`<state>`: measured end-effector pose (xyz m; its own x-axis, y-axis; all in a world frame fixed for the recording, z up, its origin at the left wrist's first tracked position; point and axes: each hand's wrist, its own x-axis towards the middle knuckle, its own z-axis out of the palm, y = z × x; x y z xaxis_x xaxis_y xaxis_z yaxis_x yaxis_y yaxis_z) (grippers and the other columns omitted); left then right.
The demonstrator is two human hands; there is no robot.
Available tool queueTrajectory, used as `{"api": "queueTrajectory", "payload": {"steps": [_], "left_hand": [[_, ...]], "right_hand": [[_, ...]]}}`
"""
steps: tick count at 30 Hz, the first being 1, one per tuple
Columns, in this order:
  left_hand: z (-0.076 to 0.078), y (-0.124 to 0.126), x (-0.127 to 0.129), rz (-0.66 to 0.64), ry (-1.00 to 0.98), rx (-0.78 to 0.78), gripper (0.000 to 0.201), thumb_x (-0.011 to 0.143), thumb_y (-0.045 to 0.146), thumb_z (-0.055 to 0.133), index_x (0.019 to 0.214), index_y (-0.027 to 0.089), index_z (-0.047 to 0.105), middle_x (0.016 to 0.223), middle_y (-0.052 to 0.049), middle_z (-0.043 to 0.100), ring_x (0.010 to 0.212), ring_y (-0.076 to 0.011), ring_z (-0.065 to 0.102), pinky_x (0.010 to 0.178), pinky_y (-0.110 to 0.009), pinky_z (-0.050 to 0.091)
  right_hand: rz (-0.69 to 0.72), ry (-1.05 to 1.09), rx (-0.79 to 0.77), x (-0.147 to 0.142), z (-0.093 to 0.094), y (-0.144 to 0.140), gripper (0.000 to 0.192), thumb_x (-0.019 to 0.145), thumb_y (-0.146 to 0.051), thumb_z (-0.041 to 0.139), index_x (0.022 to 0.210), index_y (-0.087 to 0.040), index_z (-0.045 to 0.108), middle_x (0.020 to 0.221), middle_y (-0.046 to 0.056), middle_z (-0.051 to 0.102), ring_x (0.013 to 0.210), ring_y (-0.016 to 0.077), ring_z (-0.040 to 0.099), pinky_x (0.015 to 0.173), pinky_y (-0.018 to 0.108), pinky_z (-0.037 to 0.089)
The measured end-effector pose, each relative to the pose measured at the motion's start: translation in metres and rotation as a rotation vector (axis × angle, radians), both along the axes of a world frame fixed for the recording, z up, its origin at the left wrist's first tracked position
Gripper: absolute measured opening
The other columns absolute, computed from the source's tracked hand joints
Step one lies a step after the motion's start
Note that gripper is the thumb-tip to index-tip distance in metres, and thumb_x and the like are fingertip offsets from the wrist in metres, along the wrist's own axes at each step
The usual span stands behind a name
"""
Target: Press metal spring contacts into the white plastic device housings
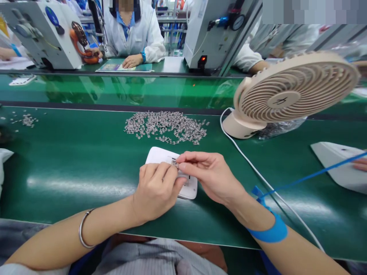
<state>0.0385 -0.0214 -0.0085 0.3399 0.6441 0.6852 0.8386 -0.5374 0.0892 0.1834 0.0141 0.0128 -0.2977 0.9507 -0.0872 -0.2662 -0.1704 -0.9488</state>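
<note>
A white plastic housing lies flat on the green mat, close to me. My left hand rests on its near side with the fingers curled, pressing it down. My right hand reaches in from the right and pinches a tiny metal part between thumb and forefinger, right over the housing's top face. A heap of small silvery metal parts is spread on the mat just beyond the housing. A blue wrist strap with a blue cord circles my right wrist. A metal bangle sits on my left wrist.
A beige desk fan stands at the right, its white cable running toward me. Another white housing lies far right, touched by someone's fingers. A few loose parts lie far left. A person in a white coat sits opposite between machines.
</note>
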Motion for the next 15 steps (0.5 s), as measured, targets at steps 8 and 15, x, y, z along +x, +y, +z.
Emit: {"api": "queueTrajectory", "payload": {"steps": [8, 15], "left_hand": [[0.0011, 0.0004, -0.0020, 0.026, -0.016, -0.007, 0.019, 0.091, 0.023, 0.042, 0.085, 0.013, 0.057, 0.076, -0.005, 0.061, 0.067, -0.0185, 0.049, 0.064, -0.032, 0.031], [0.0018, -0.0059, -0.0018, -0.056, 0.085, 0.133, 0.021, 0.089, 0.026, 0.047, 0.088, 0.010, 0.059, 0.081, -0.006, 0.065, 0.069, -0.0188, 0.054, 0.065, -0.032, 0.033]], "right_hand": [[0.076, -0.047, 0.077, 0.0019, -0.0039, -0.0021, 0.015, 0.066, -0.025, 0.077, 0.068, -0.016, 0.065, 0.066, 0.000, 0.059, 0.060, 0.0098, 0.053, 0.056, 0.019, 0.046], [-0.037, -0.306, 0.271, 0.0053, -0.0080, 0.0031, 0.012, 0.072, -0.028, 0.066, 0.070, -0.017, 0.062, 0.067, 0.000, 0.058, 0.062, 0.0130, 0.053, 0.058, 0.023, 0.045]]}}
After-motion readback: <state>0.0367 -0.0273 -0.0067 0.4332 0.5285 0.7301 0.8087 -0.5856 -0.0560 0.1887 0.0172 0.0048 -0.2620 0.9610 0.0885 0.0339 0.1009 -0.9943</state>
